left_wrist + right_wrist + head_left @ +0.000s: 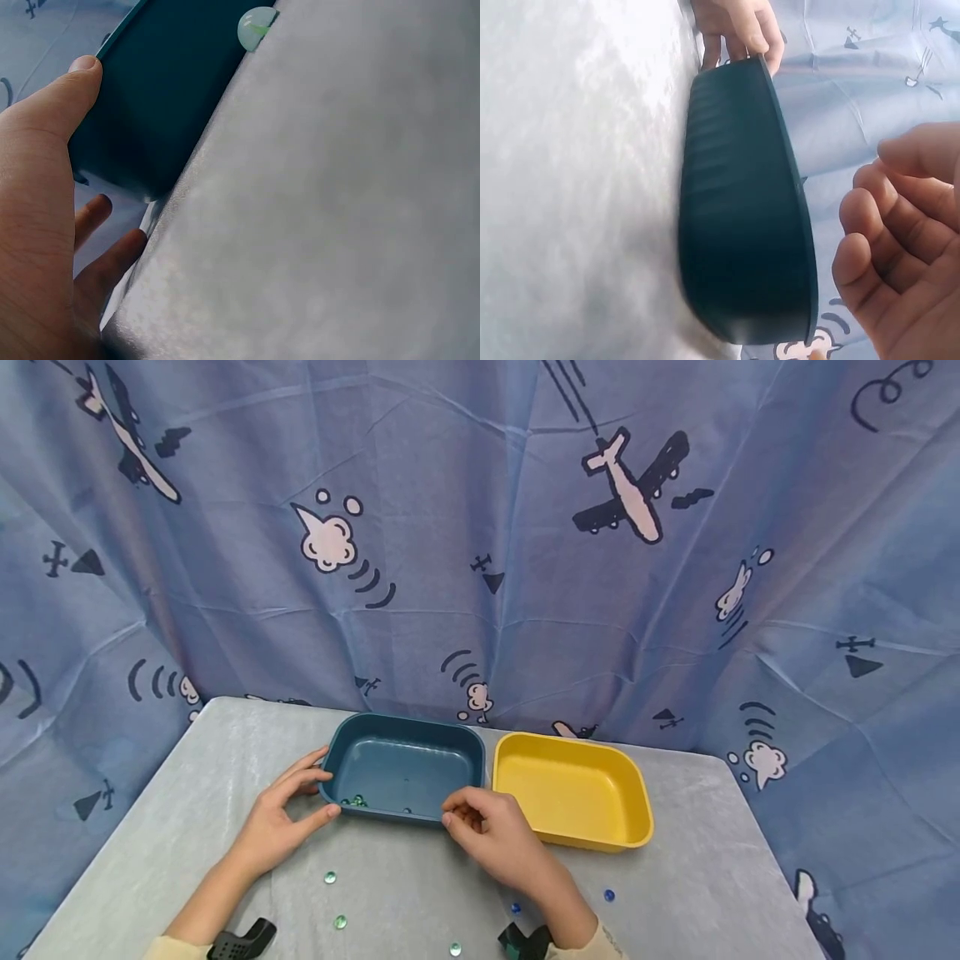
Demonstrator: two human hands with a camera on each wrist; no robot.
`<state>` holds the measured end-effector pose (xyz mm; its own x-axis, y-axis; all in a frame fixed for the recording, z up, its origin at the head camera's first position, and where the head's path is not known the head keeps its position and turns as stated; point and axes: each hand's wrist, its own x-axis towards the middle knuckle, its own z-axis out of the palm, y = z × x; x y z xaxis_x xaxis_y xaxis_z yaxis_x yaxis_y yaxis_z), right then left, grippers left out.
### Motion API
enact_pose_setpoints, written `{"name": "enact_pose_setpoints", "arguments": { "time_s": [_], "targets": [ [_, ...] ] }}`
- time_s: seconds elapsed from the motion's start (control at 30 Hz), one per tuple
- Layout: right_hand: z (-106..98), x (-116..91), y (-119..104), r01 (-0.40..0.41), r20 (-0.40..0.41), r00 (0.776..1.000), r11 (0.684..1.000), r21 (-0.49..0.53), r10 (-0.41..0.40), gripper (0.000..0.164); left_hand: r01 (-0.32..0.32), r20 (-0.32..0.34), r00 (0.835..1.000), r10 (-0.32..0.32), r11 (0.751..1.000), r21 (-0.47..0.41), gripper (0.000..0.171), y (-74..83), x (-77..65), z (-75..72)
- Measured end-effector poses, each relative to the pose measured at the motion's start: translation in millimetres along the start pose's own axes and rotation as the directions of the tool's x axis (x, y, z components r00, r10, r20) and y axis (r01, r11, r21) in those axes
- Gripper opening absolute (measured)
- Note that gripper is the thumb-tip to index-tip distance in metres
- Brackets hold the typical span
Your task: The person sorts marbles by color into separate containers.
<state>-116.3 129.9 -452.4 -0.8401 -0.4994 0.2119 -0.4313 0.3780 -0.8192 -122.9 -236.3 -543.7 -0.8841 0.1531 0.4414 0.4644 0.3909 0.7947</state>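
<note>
In the head view my left hand (281, 818) is at the left end of a dark teal bin (408, 727), thumb at its front corner and fingers along its side. The left wrist view shows that thumb (84, 79) against the rim, with other fingers spread below. My right hand (498, 835) is at the bin's front right rim, thumb and forefinger tips together. In the right wrist view its fingers (859, 214) are curled; I cannot tell whether they pinch something. Several small green glass gems (356, 801) lie in the bin's front left corner.
A yellow bin (573, 839) stands right of the teal one. Loose green gems (341, 922) and blue gems (609, 895) lie on the pale cloth-covered table (697, 877) in front. A blue patterned curtain (450, 527) hangs right behind the table.
</note>
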Motion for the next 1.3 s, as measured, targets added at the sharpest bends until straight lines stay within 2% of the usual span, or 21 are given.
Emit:
{"name": "enact_pose_setpoints", "arguments": {
  "time_s": [0.23, 0.47, 1.3],
  "targets": [
    [4.9, 1.3, -12.6, 0.013, 0.030, 0.999, 1.000, 0.000, -0.013, 0.007, -0.001, -0.004, 1.000, 0.001, 1.000, 0.005, 0.047, 0.0, 0.2, -0.6],
    [18.7, 5.1, -22.2, 0.069, 0.054, 0.996, 0.997, 0.017, -0.070, 0.007, -0.004, -0.011, 1.000, 0.004, 1.000, 0.021, 0.046, 2.4, -0.4, -2.5],
    [72.1, 19.3, -41.5, 0.085, 0.168, 0.980, 0.990, 0.114, -0.103, 0.007, -0.010, -0.008, 1.000, 0.011, 1.000, 0.023, 0.046, 3.3, 0.8, -0.4]
  ]
}}
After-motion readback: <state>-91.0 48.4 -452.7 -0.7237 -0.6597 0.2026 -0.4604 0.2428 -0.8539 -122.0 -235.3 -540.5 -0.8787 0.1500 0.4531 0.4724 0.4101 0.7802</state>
